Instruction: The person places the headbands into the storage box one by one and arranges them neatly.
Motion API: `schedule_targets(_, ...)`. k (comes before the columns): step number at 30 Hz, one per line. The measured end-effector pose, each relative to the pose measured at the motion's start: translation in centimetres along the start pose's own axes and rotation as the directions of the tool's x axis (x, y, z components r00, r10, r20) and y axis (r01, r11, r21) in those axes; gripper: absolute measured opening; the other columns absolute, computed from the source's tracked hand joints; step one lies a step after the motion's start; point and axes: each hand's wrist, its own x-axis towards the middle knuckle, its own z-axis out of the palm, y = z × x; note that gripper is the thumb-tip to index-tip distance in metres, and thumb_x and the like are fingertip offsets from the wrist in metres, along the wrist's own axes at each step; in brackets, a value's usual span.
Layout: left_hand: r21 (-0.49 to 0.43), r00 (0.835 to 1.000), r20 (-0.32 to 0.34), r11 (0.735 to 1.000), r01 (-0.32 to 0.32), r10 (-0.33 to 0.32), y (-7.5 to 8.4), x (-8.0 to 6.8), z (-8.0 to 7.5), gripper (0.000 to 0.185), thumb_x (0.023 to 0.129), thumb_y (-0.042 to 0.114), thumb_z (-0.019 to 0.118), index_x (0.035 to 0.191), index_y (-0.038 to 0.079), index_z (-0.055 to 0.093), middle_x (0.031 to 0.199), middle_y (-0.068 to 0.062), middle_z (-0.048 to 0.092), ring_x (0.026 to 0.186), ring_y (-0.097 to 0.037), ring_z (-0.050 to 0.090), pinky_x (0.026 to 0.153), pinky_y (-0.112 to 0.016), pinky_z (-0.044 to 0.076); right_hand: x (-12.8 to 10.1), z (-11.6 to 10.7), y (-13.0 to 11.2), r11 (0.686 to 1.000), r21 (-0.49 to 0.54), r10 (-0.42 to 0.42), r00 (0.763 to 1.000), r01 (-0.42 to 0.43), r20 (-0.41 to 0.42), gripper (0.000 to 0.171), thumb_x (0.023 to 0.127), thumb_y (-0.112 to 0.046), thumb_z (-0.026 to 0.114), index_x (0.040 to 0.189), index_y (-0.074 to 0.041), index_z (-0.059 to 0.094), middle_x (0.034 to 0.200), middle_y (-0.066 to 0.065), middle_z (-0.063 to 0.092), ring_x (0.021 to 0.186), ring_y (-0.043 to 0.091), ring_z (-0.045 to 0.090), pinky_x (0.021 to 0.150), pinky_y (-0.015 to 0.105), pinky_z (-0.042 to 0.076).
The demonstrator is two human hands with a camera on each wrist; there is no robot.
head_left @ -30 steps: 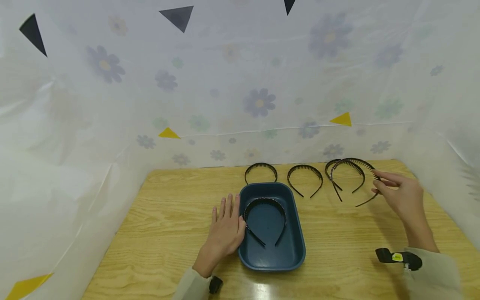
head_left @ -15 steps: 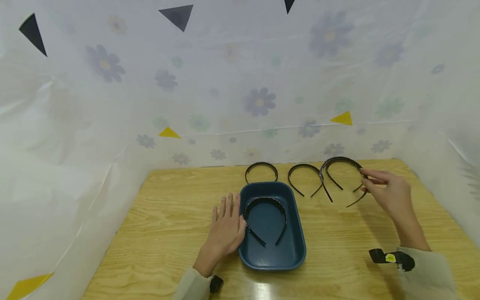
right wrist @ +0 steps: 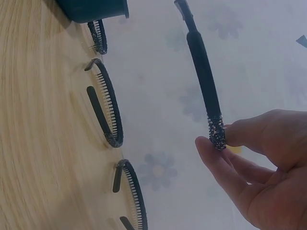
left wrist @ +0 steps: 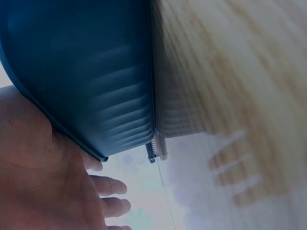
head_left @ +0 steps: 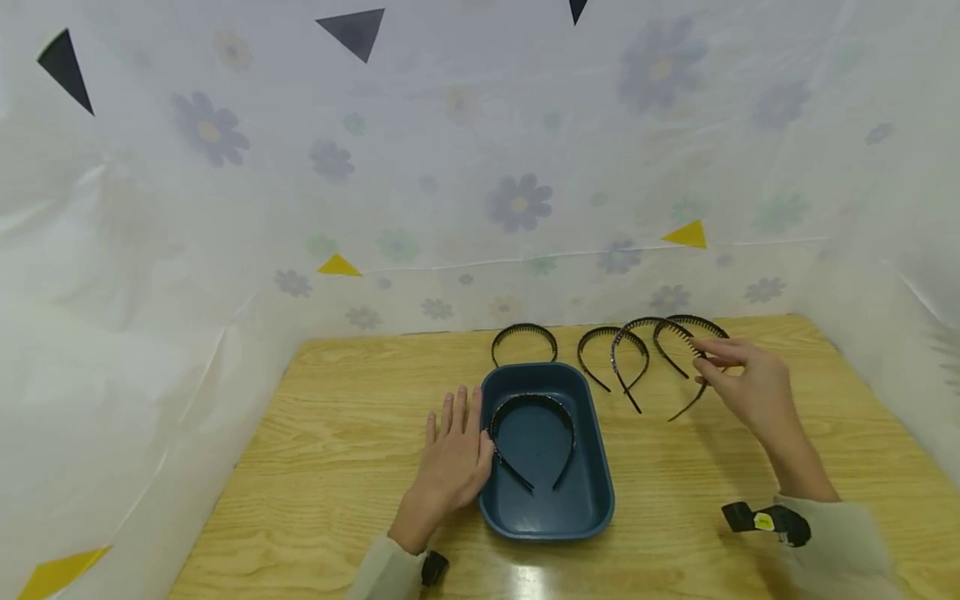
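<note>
Both hands are at work: with the right hand [head_left: 750, 387] I pinch the right side of a black headband [right wrist: 205, 76] between thumb and fingertips, while the left hand [head_left: 452, 458] lies along the left rim of a dark blue tray [head_left: 604, 467], fingers straight and slightly apart, gripping nothing. This headband is held up off the table [head_left: 337, 467], right of the tray — its arch points far and its two ends near. I judge it light and springy, probably plastic: stiff enough to keep its curve from a one-sided pinch, though its legs should flex if squeezed. Glittering trim covers the part at my fingertips and ought to give a rough, sure grip; the plain leg looks smoother, likely more slippery. The side of the arch seems a good hold, away from comb teeth that could snag.

The tray has rounded corners and raised walls. Inside, close to its left wall, lies a similar band [head_left: 532, 398], arch far, ends near; its left leg looks doubled, so I cannot tell whether several are nested. Along the far side are three more — a partly hidden band [right wrist: 102, 38] behind the tray, a middle band [right wrist: 113, 103] right of that, and a rightmost band [right wrist: 137, 189] partly behind my right hand.
</note>
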Motion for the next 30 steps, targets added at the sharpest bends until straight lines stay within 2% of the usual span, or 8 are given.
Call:
schedule_targets(6, 0.001, 1.000, 0.005, 1.000, 0.004, -0.004, 0.0, 0.0, 0.0, 0.062, 0.110, 0.026, 0.032, 0.166, 0.007, 0.013, 0.170, -0.018, 0.008, 0.157, -0.038, 0.005, 0.121, -0.063, 0.008, 0.0, 1.2, -0.7, 0.996, -0.001, -0.086, 0.996, 0.086, -0.020, 0.031, 0.090, 0.000, 0.076, 0.121, -0.002, 0.076, 0.120, 0.023, 0.069, 0.083, -0.029, 0.044, 0.042, 0.019, 0.040)
schedule_targets(9, 0.007, 1.000, 0.004, 1.000, 0.005, -0.005, 0.0, -0.1, 0.0, 0.062, 0.110, 0.026, 0.032, 0.166, 0.008, 0.013, 0.170, -0.018, 0.008, 0.156, -0.039, 0.006, 0.121, -0.063, 0.009, -0.1, 1.8, -1.2, 0.993, 0.018, -0.119, 0.992, 0.120, -0.030, 0.030, 0.089, 0.001, 0.076, 0.119, -0.002, 0.077, 0.115, 0.020, 0.071, 0.085, -0.028, 0.046, 0.051, 0.011, 0.045)
schedule_targets(13, 0.009, 1.000, 0.006, 1.000, 0.005, -0.005, -0.1, -0.1, 0.0, 0.062, 0.110, 0.026, 0.032, 0.166, 0.008, 0.012, 0.170, -0.017, 0.008, 0.157, -0.038, 0.005, 0.121, -0.063, 0.008, -0.2, 2.4, -2.0, 0.991, 0.054, -0.119, 0.993, 0.120, -0.027, 0.031, 0.089, 0.002, 0.077, 0.119, -0.002, 0.077, 0.115, 0.019, 0.070, 0.086, -0.025, 0.048, 0.069, 0.001, 0.045)
schedule_targets(16, 0.009, 1.000, 0.008, 1.000, 0.006, -0.006, -0.1, -0.1, 0.0, 0.062, 0.110, 0.026, 0.032, 0.166, 0.008, 0.012, 0.170, -0.017, 0.008, 0.157, -0.037, 0.004, 0.121, -0.063, 0.008, -0.3, 2.8, -2.5, 0.992, 0.061, -0.110, 0.994, 0.110, -0.010, 0.030, 0.090, 0.001, 0.076, 0.119, -0.002, 0.077, 0.117, 0.020, 0.069, 0.088, -0.022, 0.049, 0.071, 0.001, 0.044)
schedule_targets(19, 0.007, 1.000, 0.007, 1.000, 0.009, -0.009, -0.1, -0.2, -0.1, 0.062, 0.110, 0.026, 0.032, 0.166, 0.008, 0.012, 0.170, -0.017, 0.008, 0.157, -0.037, 0.004, 0.121, -0.063, 0.008, -0.4, 3.1, -3.0, 0.992, 0.053, -0.111, 0.994, 0.110, 0.008, 0.029, 0.090, 0.000, 0.076, 0.120, -0.002, 0.077, 0.118, 0.019, 0.070, 0.089, -0.009, 0.059, 0.072, 0.000, 0.043)
schedule_targets(24, 0.000, 1.000, 0.003, 1.000, 0.014, -0.014, 0.0, -0.3, -0.2, 0.062, 0.110, 0.026, 0.032, 0.166, 0.008, 0.013, 0.170, -0.017, 0.008, 0.157, -0.037, 0.004, 0.121, -0.063, 0.008, -0.4, 3.7, -3.8, 0.990, 0.057, -0.133, 0.991, 0.131, 0.022, 0.030, 0.090, 0.001, 0.076, 0.120, -0.001, 0.076, 0.115, 0.019, 0.070, 0.088, 0.029, 0.070, 0.071, 0.007, 0.050)
schedule_targets(28, -0.002, 1.000, 0.001, 1.000, 0.016, -0.016, 0.1, -0.3, -0.1, 0.062, 0.109, 0.026, 0.031, 0.166, 0.008, 0.013, 0.170, -0.017, 0.008, 0.157, -0.037, 0.004, 0.121, -0.063, 0.008, -0.3, 4.1, -4.3, 0.986, 0.065, -0.157, 0.987, 0.156, 0.023, 0.030, 0.088, 0.004, 0.077, 0.118, 0.001, 0.076, 0.114, 0.021, 0.070, 0.088, 0.037, 0.072, 0.068, 0.023, 0.059)
schedule_targets(30, -0.005, 1.000, 0.000, 1.000, 0.016, -0.016, 0.1, -0.3, -0.1, 0.062, 0.109, 0.027, 0.031, 0.166, 0.008, 0.013, 0.170, -0.017, 0.008, 0.157, -0.037, 0.004, 0.121, -0.063, 0.008, -0.3, 4.3, -4.4, 0.985, 0.060, -0.164, 0.986, 0.162, 0.029, 0.031, 0.087, 0.004, 0.077, 0.118, 0.001, 0.076, 0.114, 0.021, 0.070, 0.088, 0.037, 0.072, 0.067, 0.023, 0.059)
